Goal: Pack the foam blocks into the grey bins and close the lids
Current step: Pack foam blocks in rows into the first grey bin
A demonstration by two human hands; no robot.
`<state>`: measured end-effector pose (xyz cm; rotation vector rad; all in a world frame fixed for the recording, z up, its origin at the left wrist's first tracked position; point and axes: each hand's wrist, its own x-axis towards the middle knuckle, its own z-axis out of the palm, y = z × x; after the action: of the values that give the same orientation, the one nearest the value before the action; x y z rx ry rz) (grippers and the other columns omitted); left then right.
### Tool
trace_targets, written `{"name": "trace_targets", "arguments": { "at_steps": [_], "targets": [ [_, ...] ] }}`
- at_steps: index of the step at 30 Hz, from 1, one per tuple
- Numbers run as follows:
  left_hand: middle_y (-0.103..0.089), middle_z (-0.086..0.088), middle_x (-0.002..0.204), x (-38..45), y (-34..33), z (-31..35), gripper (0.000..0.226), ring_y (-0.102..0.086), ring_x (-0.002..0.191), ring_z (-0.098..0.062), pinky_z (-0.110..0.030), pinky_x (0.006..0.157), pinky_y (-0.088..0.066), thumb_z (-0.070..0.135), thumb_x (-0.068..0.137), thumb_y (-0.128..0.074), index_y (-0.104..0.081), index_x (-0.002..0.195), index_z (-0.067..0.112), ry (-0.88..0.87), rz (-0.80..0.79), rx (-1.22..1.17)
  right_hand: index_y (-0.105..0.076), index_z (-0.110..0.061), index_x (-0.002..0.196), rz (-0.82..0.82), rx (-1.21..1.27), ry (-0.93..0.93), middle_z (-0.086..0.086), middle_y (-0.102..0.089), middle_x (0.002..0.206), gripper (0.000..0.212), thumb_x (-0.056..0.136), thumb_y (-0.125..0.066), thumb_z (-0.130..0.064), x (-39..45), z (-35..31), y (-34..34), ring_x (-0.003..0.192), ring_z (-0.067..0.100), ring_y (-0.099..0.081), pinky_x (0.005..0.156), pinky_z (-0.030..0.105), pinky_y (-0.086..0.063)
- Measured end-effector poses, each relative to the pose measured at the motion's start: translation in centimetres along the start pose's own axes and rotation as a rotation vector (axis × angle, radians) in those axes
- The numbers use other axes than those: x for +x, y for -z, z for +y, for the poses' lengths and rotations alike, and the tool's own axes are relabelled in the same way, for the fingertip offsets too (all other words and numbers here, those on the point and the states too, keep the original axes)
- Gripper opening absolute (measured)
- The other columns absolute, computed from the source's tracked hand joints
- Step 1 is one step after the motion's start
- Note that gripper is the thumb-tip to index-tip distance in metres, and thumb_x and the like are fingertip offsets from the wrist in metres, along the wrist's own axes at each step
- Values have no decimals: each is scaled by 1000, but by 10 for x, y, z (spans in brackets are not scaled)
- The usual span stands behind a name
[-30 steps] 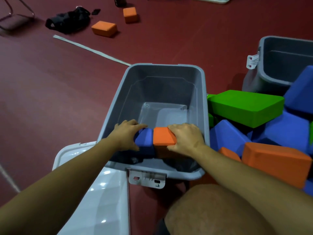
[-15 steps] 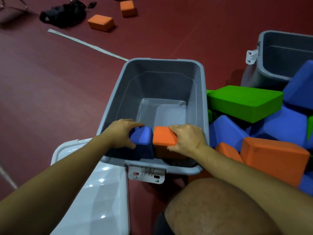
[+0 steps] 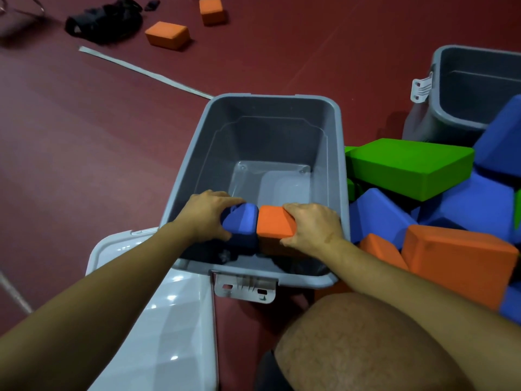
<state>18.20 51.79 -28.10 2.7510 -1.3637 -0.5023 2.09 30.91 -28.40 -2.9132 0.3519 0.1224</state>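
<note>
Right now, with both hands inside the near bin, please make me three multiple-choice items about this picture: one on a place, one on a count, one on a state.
1. Where does the white lid lie?
A. On the floor, left of the near grey bin
B. On top of the near bin
C. Inside the far grey bin

2. How many orange blocks lie alone on the far floor near the black bag?
A. One
B. Two
C. Four

3. What is the left hand doing?
A. Hanging open above the lid
B. Gripping a blue block inside the near bin
C. Gripping the green block

Answers:
1 A: the lid rests flat beside the bin's left corner.
2 B: two orange blocks lie there.
3 B: its fingers curl round the blue block, while the right hand grips an orange block next to it.
</note>
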Motion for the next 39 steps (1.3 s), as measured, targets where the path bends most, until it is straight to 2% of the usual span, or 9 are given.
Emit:
{"name": "trace_targets", "arguments": {
  "at_steps": [11, 20, 30, 33, 36, 39],
  "targets": [
    [-60, 8, 122, 0, -15, -2, 86, -55, 106, -20, -45, 94, -48, 45, 64, -78, -43, 142, 37, -5, 1, -21, -57, -31, 111, -11, 13, 12, -7, -66, 98, 55, 65, -75, -55, 1, -1, -2, 90, 23, -64, 67, 33, -43],
    [-60, 7, 124, 2, -16, -7, 89, -54, 108, -20, -49, 100, -44, 45, 64, -77, -41, 145, 38, -11, 8, -90, -58, -29, 121, -57, 26, -25, -5, -67, 105, 65, 65, -77, -56, 6, -3, -1, 95, 24, -63, 79, 38, -53],
    [-63, 6, 120, 2, -22, -17, 89, -57, 105, -18, -46, 99, -46, 46, 65, -80, -42, 145, 36, -31, 41, -120, -57, -28, 122, -53, -12, -14, -5, -66, 105, 66, 66, -77, -58, 10, -4, -8, 96, 24, -62, 80, 40, -51],
    [-61, 7, 122, 2, -24, -17, 90, -56, 109, -19, -53, 103, -42, 48, 65, -80, -41, 146, 36, -21, 45, -127, -56, -28, 123, -59, -5, -16, -5, -66, 105, 69, 65, -77, -60, 10, -4, -8, 97, 23, -62, 81, 40, -51],
    [-56, 6, 136, 3, -24, -15, 95, -50, 124, -22, -59, 111, -30, 50, 65, -82, -37, 148, 36, -5, 24, -120, -56, -28, 123, -74, 9, -28, -4, -66, 107, 71, 64, -79, -61, 11, -4, -6, 97, 24, -63, 82, 41, -53],
    [-46, 4, 149, -2, -25, -14, 105, -38, 137, -22, -60, 115, -24, 64, 59, -81, -35, 149, 36, 13, 62, -138, -52, -29, 128, -110, 34, -12, -3, -66, 113, 80, 61, -79, -64, 10, -2, 0, 101, 25, -62, 85, 42, -53]
  ]
}}
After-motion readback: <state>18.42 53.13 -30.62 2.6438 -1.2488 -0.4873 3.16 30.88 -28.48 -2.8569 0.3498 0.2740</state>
